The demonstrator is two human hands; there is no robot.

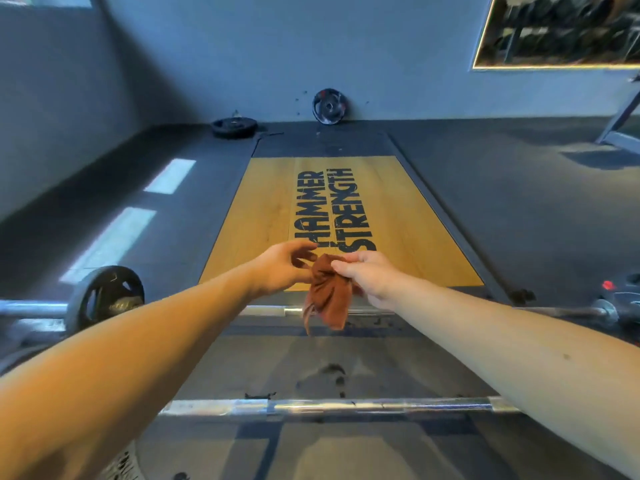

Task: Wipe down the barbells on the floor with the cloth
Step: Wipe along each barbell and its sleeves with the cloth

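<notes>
A wooden platform (263, 216) lies inset in the dark rubber floor (519, 202), printed with black "HAMMER STRENGTH" lettering (329, 209). Beyond it, one weight plate (329, 106) leans upright against the grey wall (242, 46), and another plate (234, 126) lies flat near the corner. Two pale light patches (170, 176) fall on the floor at left. A framed mirror (561, 29) hangs at upper right above a slanted metal frame (620, 126).

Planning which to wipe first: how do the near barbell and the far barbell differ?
The far barbell shows a black weight plate near its left end; the near barbell shows only bare shaft, its ends hidden. The far barbell lies along the edge of the wooden platform; the near barbell lies on dark flooring. Both are chrome and lie crosswise, parallel.
</notes>
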